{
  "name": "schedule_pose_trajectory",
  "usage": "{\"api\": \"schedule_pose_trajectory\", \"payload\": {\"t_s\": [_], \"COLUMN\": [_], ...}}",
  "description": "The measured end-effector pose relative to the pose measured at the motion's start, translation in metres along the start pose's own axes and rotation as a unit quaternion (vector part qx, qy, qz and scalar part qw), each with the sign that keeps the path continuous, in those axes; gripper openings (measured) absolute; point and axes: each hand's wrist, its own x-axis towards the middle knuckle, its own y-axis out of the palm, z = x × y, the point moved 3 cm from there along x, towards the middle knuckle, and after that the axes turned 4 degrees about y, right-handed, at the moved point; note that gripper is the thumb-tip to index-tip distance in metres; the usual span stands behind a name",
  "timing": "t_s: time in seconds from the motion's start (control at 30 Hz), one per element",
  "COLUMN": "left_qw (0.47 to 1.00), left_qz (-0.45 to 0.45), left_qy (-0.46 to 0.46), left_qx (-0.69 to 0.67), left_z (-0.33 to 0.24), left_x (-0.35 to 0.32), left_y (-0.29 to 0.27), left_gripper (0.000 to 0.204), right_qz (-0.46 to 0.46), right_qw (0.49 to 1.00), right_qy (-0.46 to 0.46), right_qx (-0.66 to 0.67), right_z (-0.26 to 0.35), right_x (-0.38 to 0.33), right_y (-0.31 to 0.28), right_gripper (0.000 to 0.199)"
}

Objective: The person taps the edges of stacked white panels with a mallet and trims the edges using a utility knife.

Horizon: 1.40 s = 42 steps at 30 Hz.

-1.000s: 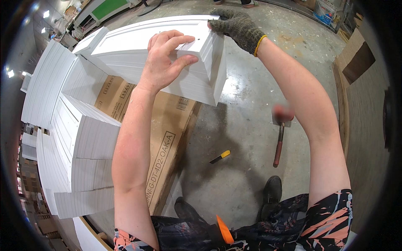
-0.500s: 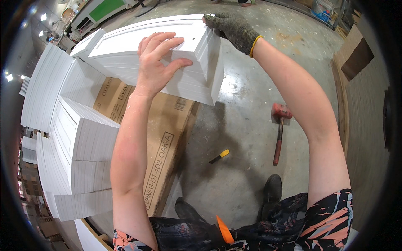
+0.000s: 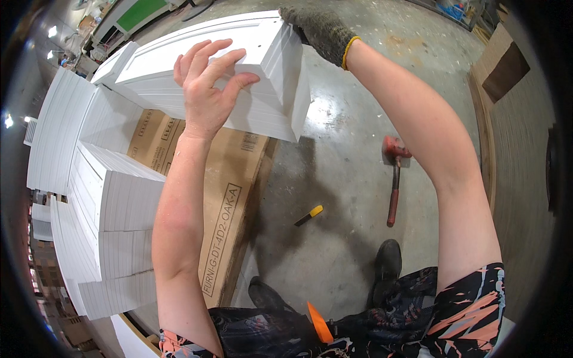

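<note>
A tall stack of white panels (image 3: 197,56) with a recessed frame on the top one rises at the far left. My bare left hand (image 3: 209,80) is at the stack's near edge, fingers spread and bent above the top panel, thumb apart; the exact contact is hard to tell. My right hand (image 3: 319,37), in a dark knit glove with a yellow cuff, is closed around the top panel's far right corner. Some of its fingers are hidden behind the glove's back.
More white panel stacks (image 3: 128,200) stand at left. Below them lies a brown cardboard sheet (image 3: 230,161) with printing. A red-headed mallet (image 3: 394,197) and a yellow-and-black utility knife (image 3: 309,215) lie on the concrete floor. A board wall (image 3: 522,143) rises at right.
Both hands and the panel stack sit slightly further left and higher in view, as do the mallet and knife. Each hand keeps its place on the stack.
</note>
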Motion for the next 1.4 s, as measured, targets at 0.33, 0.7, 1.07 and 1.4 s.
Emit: {"api": "schedule_pose_trajectory", "payload": {"t_s": [0.33,0.7,1.07,1.4], "left_qw": [0.998,0.987,0.823,0.809], "left_qz": [0.004,0.054,-0.160,-0.155], "left_qy": [-0.042,-0.079,-0.515,-0.506], "left_qx": [-0.051,-0.130,-0.178,-0.257], "left_z": [0.002,0.010,0.063,0.060], "left_x": [-0.004,-0.003,-0.031,-0.029], "left_y": [0.000,0.008,-0.005,0.002], "left_gripper": [0.041,0.040,0.095,0.038], "right_qz": [0.014,0.050,-0.076,-0.022], "right_qw": [0.918,0.997,0.856,0.894], "right_qy": [0.165,0.052,-0.286,-0.238], "right_qx": [0.359,0.025,-0.423,-0.379], "right_z": [-0.010,0.001,0.050,0.053], "right_x": [0.004,0.009,0.026,0.032], "right_y": [0.001,-0.007,-0.005,-0.005], "right_gripper": [0.030,0.024,0.020,0.019]}}
